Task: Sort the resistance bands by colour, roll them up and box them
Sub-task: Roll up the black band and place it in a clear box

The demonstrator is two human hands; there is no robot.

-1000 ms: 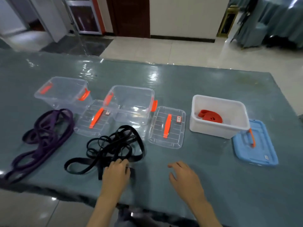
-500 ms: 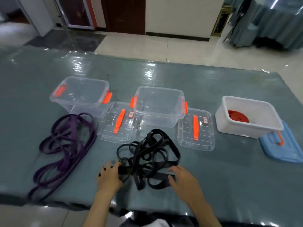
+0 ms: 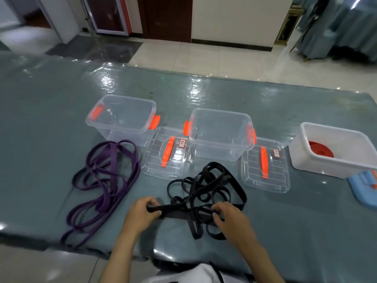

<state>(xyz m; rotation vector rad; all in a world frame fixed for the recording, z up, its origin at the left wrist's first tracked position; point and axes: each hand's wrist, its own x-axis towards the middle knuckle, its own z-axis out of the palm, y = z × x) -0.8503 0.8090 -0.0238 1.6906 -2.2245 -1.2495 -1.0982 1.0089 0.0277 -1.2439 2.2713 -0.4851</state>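
Note:
A tangle of black resistance bands [image 3: 206,190] lies near the table's front edge. My left hand [image 3: 140,215] pinches one end of a black band, stretched flat toward the right. My right hand [image 3: 232,219] grips black strands on the tangle's right side. A pile of purple bands [image 3: 104,186] lies to the left, untouched. Behind stand two clear boxes, the left box [image 3: 122,117] and the middle box [image 3: 220,133], both with nothing inside. A white box [image 3: 334,152] at the right holds a rolled red band [image 3: 320,150].
Two clear lids with orange handles lie flat, one lid [image 3: 165,154] between the clear boxes and a second lid [image 3: 265,164] right of the middle box. A blue lid [image 3: 365,186] lies beside the white box. The table [image 3: 40,123] is covered in shiny grey-green film.
My right hand moved left from the bare table onto the black bands. My left hand took hold of a band end and drew it out flat. The view shifted leftward.

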